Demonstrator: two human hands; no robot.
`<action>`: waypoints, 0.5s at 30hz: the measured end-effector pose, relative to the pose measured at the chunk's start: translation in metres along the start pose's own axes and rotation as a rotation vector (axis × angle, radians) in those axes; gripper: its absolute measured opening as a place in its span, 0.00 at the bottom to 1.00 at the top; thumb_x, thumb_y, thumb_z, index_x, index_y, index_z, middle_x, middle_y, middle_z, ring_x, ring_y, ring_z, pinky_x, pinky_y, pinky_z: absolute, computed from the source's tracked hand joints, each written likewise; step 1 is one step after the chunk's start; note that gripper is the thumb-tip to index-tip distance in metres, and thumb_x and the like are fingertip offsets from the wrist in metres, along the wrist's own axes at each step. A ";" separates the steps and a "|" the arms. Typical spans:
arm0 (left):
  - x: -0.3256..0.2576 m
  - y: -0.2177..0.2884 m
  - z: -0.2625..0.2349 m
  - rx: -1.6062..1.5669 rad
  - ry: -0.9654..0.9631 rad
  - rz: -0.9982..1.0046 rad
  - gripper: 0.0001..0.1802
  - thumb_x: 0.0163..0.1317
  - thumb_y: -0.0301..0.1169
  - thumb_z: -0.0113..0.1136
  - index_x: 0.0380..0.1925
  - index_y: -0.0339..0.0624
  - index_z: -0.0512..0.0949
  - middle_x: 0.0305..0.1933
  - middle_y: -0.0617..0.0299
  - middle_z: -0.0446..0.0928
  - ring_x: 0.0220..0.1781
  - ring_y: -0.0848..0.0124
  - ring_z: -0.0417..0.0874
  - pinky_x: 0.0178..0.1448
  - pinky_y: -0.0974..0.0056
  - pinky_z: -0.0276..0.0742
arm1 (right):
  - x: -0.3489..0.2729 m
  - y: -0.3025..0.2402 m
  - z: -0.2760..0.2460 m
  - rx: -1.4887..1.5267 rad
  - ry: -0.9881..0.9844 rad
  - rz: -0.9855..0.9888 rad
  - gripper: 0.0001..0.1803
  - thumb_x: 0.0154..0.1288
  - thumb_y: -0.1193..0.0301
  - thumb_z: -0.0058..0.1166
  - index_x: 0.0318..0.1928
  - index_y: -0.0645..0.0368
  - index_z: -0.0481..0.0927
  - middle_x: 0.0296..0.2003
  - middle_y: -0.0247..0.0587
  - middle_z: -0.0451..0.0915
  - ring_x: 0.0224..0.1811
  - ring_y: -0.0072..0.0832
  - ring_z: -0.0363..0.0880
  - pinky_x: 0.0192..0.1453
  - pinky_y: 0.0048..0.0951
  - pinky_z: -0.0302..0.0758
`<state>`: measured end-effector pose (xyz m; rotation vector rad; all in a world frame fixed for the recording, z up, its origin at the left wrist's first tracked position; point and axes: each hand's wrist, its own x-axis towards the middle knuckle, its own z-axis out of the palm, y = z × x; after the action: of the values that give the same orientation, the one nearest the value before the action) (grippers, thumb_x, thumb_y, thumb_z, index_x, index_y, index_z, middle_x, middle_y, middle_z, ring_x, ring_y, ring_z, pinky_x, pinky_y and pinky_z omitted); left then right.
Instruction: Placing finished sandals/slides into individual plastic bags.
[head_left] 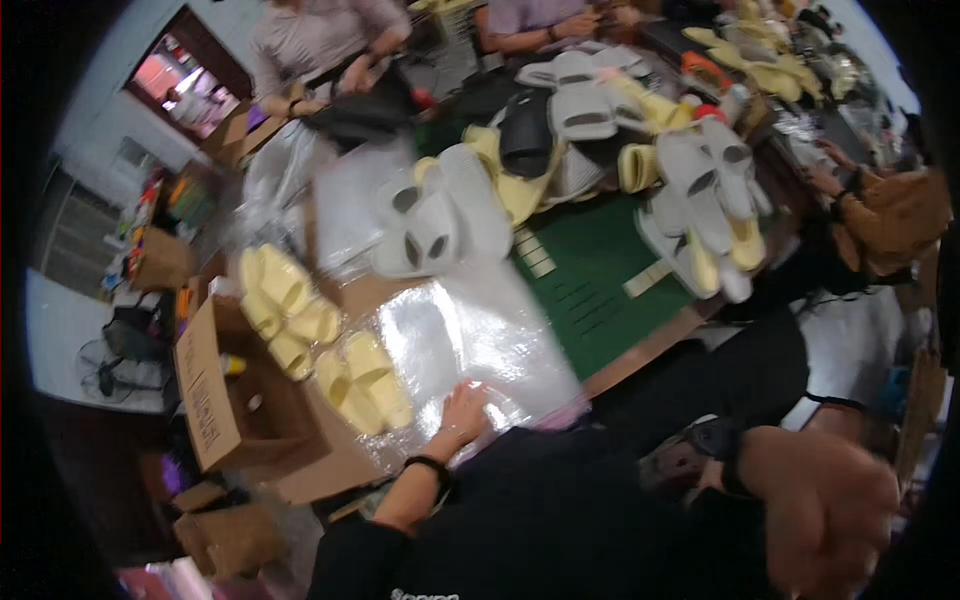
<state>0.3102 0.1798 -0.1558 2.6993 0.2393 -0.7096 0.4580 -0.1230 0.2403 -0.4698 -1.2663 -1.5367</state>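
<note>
My left hand (465,412), with a dark band at the wrist, rests on a stack of clear plastic bags (450,340) at the table's near edge. Its fingers lie stretched out over the film. Just left of the stack are pale yellow slippers (365,382) in clear wrap, and more wrapped yellow slippers (288,300) lie beyond them. Grey slippers (440,215) sit at the far end of the bags. My right hand (830,505) is raised close to the camera at the lower right, away from the table. Blur hides its fingers and anything in them.
An open cardboard box (215,385) stands left of the bags. Green table covering (590,290) lies right, with grey and yellow slippers (700,200) on it. Across the table, people (330,45) handle dark material; another person (890,215) is at the right. A fan (105,370) stands far left.
</note>
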 end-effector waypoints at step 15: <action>0.005 -0.014 0.015 -0.009 -0.119 -0.116 0.46 0.47 0.43 0.60 0.64 0.45 0.49 0.67 0.37 0.42 0.68 0.42 0.43 0.64 0.38 0.47 | -0.309 0.136 -0.285 -1.510 -0.956 1.681 0.54 0.40 0.53 0.64 0.64 0.63 0.50 0.59 0.58 0.58 0.63 0.51 0.53 0.65 0.44 0.53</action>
<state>0.3041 0.1874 -0.1741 2.6405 0.3704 -0.8972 0.7800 -0.2182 -0.0464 -2.5289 0.3449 -0.3069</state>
